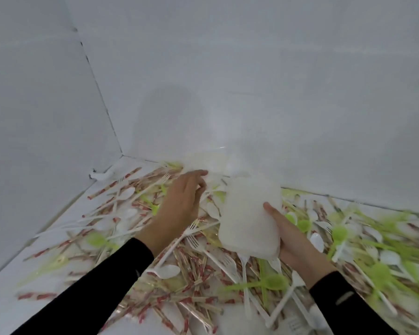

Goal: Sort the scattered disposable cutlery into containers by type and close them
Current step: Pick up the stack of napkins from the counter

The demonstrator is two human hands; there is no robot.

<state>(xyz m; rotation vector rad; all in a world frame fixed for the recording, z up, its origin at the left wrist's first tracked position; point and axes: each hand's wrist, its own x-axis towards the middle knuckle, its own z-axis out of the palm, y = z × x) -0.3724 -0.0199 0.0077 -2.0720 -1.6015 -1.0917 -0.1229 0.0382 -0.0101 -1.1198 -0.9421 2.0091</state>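
Most of the white tabletop (pixel 5 296) lies under a loose heap of cutlery: paper-wrapped chopsticks (pixel 191 281) spread from 6 round to 10 o'clock, green spoons (pixel 273 281) thickest toward 3 o'clock, and white forks (pixel 196 240) and white spoons (pixel 166 272) mixed through the middle. At the centre of view the translucent plastic container (pixel 249 213) is held over the heap, its long axis running from 6 to 12 o'clock. The right hand (pixel 293 240) grasps it from the 4 o'clock side, thumb laid on its near face and fingers hidden behind it. At 12 o'clock, against the back wall (pixel 276 93), sits a pale blurred shape (pixel 203 160), perhaps another container or a lid; the blur leaves that unsettled. The left hand (pixel 179 201) is released, its fingers stretched toward that shape from 7 o'clock with the tips at its edge, and I cannot tell whether they touch. The left hand is much the nearer to the shape, so the coming pick likely falls to it, with the right presenting the container. Nothing appears sorted yet.
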